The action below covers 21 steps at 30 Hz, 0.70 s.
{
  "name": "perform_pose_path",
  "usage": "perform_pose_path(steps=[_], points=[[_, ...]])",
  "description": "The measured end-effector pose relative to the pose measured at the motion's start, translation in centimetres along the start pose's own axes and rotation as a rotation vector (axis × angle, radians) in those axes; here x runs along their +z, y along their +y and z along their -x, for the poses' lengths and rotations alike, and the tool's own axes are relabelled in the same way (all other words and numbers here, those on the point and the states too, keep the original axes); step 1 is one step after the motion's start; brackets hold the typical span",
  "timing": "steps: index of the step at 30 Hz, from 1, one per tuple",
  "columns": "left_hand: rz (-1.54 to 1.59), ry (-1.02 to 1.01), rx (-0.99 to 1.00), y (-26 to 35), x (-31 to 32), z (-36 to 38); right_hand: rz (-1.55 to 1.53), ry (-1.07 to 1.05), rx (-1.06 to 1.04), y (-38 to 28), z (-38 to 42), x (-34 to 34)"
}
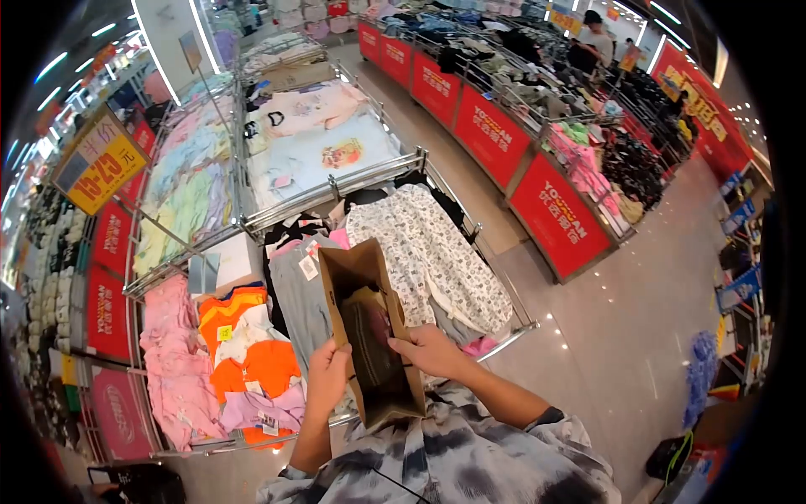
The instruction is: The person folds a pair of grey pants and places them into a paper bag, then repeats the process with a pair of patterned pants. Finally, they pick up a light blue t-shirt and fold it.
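A brown paper bag [357, 260] is held upright in front of my body, its mouth spread wide toward me. My left hand [329, 374] pinches the bag's left rim, and my right hand [432, 349] grips the right rim with the thumb over the edge. Down inside the bag lies something dark [369, 336] that I cannot make out. Just beyond the bag are grey trousers [304, 290] with a white tag [308, 267] and white patterned trousers [428, 252], laid flat on the display bin.
Left of the bag lie orange shirts [273, 365] and pink clothing [175, 357]. Metal rails [336, 185] divide the bins. A yellow price sign [99, 160] stands at left. Red-panelled bins [558, 214] line the aisle's right side. A person [594, 42] stands far back.
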<state>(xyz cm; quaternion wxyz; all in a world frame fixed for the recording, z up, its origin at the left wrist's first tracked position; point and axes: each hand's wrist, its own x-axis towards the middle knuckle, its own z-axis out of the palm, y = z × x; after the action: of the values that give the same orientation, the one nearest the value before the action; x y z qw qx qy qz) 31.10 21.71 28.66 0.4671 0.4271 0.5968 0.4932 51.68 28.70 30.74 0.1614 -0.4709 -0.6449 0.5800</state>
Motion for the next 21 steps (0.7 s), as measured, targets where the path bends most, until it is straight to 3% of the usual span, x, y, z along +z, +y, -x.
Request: perform_pose_path(steps=[1, 4, 13, 18, 21], points=[[0.061, 0.012, -0.039, 0.3, 0.9, -0.1, -0.076, -0.031, 0.040, 0.4, -0.1, -1.3], [0.149, 0.073, -0.007, 2.6, 5.4, -0.7, -0.114, -0.010, -0.258, 4.3, -1.1, -5.7], [0.255, 0.031, 0.072, 9.7, 16.7, -1.0, -0.290, -0.080, -0.215, 2.6, 5.1, -19.2], [0.200, -0.093, 0.115, 11.2, 22.1, -1.3, -0.423, 0.041, -0.292, 3.4, 7.0, -24.2], [0.089, -0.108, 0.158, 7.4, 25.6, -2.9, -0.479, 0.050, -0.239, 6.7, 6.5, -26.7]])
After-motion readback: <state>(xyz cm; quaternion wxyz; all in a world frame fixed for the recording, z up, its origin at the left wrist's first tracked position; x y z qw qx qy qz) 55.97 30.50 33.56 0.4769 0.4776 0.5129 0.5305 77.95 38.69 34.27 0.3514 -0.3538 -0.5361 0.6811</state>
